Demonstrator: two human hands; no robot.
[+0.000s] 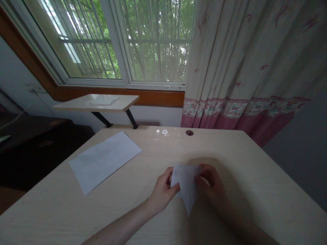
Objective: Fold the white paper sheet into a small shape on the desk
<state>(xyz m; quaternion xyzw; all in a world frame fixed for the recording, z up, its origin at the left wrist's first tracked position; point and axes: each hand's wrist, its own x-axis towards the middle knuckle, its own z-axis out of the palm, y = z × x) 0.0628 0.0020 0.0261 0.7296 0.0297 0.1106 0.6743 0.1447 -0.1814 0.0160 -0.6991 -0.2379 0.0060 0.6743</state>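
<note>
Hands meet over a pale wooden worktop [230, 149], both holding one folded piece of white paper [187, 187]. The left hand [163, 192] pinches the paper's upper left corner between thumb and curled fingers, its bare forearm reaching in from the bottom edge. The right hand [212, 182] lies in shadow and grips the paper's upper right edge with fingers closed on it. The folded paper is roughly triangular, wide at the top between the two hands and narrowing to a point that aims toward the person; whether that point touches the worktop cannot be told.

Well apart from the hands, to the left, a flat white sheet [104, 160] lies at an angle on the worktop. Near the far edge sits a small round cable hole [189, 132], with two bright glints just to its left.

Beyond the far edge a small raised shelf [99, 102] on dark brackets stands under a window [122, 41] with white bars and green leaves outside. A cream curtain [250, 61] with a pink patterned hem hangs at the right
</note>
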